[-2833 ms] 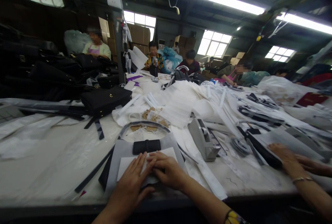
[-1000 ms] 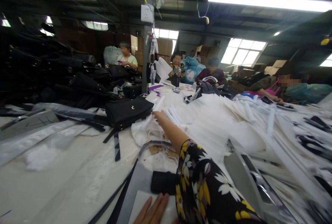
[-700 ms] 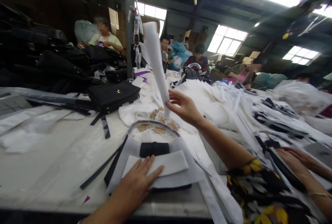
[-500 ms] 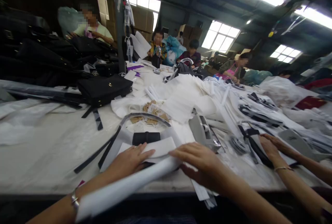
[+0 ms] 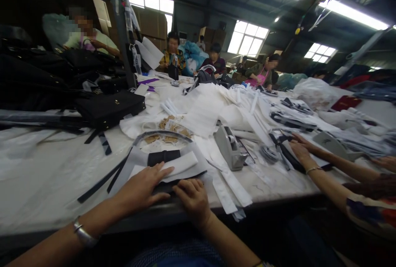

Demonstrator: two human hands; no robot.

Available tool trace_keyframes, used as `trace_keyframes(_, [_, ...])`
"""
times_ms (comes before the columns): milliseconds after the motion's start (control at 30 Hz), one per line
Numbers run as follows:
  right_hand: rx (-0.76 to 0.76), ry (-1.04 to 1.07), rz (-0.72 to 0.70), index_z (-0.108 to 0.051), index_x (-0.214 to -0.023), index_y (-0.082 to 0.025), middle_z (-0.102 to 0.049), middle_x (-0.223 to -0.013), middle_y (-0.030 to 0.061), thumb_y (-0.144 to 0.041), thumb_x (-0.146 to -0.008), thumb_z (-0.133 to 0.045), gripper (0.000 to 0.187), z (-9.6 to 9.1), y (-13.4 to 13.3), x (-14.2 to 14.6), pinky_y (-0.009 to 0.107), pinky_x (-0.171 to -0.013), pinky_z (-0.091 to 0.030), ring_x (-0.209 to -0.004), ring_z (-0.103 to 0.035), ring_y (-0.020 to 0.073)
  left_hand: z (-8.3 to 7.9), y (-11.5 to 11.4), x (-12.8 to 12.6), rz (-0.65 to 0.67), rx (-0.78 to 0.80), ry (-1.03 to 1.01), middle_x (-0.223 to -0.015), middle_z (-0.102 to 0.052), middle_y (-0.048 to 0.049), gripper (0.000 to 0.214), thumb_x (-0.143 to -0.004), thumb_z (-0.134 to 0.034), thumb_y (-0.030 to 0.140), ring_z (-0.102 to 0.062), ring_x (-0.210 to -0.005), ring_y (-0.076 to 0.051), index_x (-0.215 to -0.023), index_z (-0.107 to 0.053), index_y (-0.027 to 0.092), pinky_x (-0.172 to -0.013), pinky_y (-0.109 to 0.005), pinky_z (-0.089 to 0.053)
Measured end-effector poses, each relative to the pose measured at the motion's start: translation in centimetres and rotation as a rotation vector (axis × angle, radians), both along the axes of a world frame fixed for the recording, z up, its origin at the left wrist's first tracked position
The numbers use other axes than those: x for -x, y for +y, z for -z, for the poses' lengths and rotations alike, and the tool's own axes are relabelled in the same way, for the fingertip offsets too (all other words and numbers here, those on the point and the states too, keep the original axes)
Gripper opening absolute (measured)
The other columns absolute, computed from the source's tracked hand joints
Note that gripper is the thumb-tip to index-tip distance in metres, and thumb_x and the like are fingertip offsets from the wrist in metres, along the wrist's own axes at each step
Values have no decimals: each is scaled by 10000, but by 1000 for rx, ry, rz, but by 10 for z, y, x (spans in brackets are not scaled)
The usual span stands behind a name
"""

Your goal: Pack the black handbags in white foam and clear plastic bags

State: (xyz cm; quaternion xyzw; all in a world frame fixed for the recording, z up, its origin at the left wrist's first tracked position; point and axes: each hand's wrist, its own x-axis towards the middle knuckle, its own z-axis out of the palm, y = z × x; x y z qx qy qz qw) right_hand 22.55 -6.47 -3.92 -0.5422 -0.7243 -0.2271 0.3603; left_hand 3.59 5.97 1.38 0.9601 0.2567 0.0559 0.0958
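My left hand [image 5: 140,186] lies flat, fingers stretched out, on a white paper sheet [image 5: 182,164] that covers a flat black piece wrapped in a grey sheet [image 5: 200,160] near the table's front edge. A small black folded strap [image 5: 163,156] sits on top, just beyond the paper. Right beside the left hand, my right hand [image 5: 193,199] has its fingers curled, pressing the near edge of the wrapped black piece [image 5: 173,185]. The white paper roll is out of sight.
A grey tape dispenser [image 5: 229,147] stands to the right of the bundle. A co-worker's hands [image 5: 298,149] work on black straps at right. A black handbag [image 5: 109,108], brown tags [image 5: 170,129] and heaps of white paper [image 5: 213,108] lie beyond. Other people sit at the far end.
My right hand reached far out, lifted a white paper roll and brought it back to the table edge. The roll is now gone from view, and the right hand has curled onto the bundle's near edge.
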Motion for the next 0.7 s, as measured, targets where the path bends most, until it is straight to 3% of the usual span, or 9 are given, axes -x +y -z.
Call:
trace_keyframes(133, [60,-40,-74,-708,-1078,-242,-730,-947,29,-181,-984,-551,193,-16,-5,1,316,-797,-508,-843,-644,154,26,-3,2,10,-142,-80,-1500,-468,-156,586,-927,-605,352,-519,-1324,-317,-1479,-412,310,-1060,-480,-452])
trace_keyframes(200, [82,-86,-132,-666,-1211,-248,-734,-1080,35,-167,-990,-534,270,-30,-11,-8,339,-957,-492,-1004,-650,162,37,-3,3,28,-219,-130,-1499,-468,-159,529,-961,-551,351,-510,-1331,-323,-1472,-423,310,-1053,-498,-455])
trace_keyframes(267, [142,-140,-105,-581,-1352,-247,-679,-1269,56,-176,-987,-538,374,-38,-12,-21,427,-1124,-393,-1224,-581,211,43,-6,3,39,-276,-152,-1518,-441,-162,509,-971,-524,323,-494,-1343,-333,-1470,-427,299,-1051,-510,-454])
trace_keyframes(333, [212,-182,-62,-533,-1406,-226,-624,-1362,75,-171,-981,-537,428,-36,-7,-34,497,-1173,-334,-1327,-510,253,42,-12,1,37,-323,-135,-1554,-384,-156,501,-964,-505,252,-451,-1376,-343,-1460,-444,273,-1054,-532,-444])
trace_keyframes(467, [231,-182,-84,-586,-1351,-200,-656,-1321,74,-120,-974,-516,392,-10,6,-49,465,-1123,-419,-1276,-566,239,28,-32,-19,12,-408,-34,-1530,-412,-182,552,-866,-384,29,-391,-1414,-352,-1388,-524,143,-1095,-648,-341])
trace_keyframes(567, [198,-141,-69,-610,-1322,-186,-662,-1313,76,-123,-974,-520,365,0,10,-49,469,-1118,-424,-1263,-578,244,20,-43,-37,-13,-410,1,-1421,-514,-268,478,-832,-446,75,-450,-1363,-393,-1287,-587,32,-1113,-635,-330])
trace_keyframes(700, [190,-55,-108,-620,-1303,-207,-687,-1270,75,-140,-988,-490,348,-14,-1,-45,506,-1127,-406,-1250,-588,243,23,-42,-46,-23,-400,-4,-1374,-558,-267,439,-849,-539,164,-499,-1320,-401,-1266,-604,43,-1079,-567,-418])
